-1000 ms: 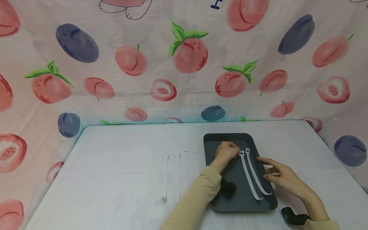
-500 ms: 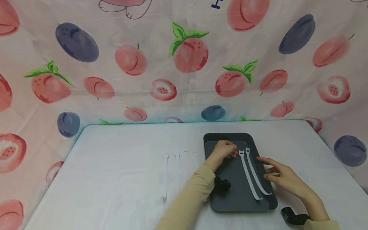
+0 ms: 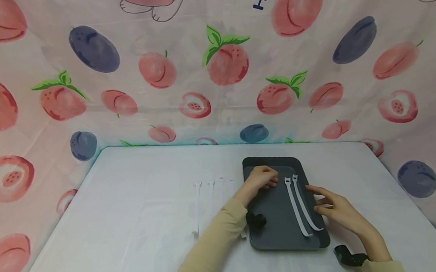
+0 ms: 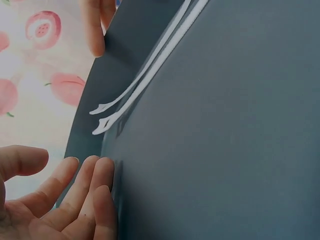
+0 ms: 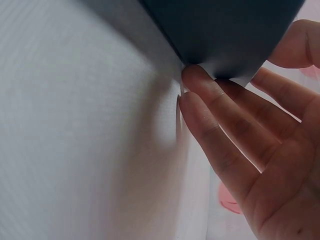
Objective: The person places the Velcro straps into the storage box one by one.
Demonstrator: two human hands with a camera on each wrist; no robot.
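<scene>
Two white cable ties with slotted heads lie side by side along the right part of the dark grey tray (image 3: 273,237); the left tie (image 3: 296,207) is almost parallel to the right tie (image 3: 305,206). My left hand (image 3: 261,179) is over the tray's upper left part, holding nothing. In the left wrist view its fingers (image 4: 75,195) are loosely bent, thumb apart, near the tie heads but not touching them. My right hand (image 3: 339,209) is at the tray's right edge. The right wrist view shows its fingertips (image 5: 197,75) touching the outer side of the tray.
Several more white cable ties (image 3: 198,207) lie on the white table (image 3: 133,230) left of the tray, partly hidden by the left sleeve (image 3: 208,245). A fruit-printed curtain (image 3: 190,39) stands behind the table. Black cameras sit on both wrists.
My left hand has moved left, away from the heads of the two ties, which stay on the tray. The right hand keeps its place at the tray's edge.
</scene>
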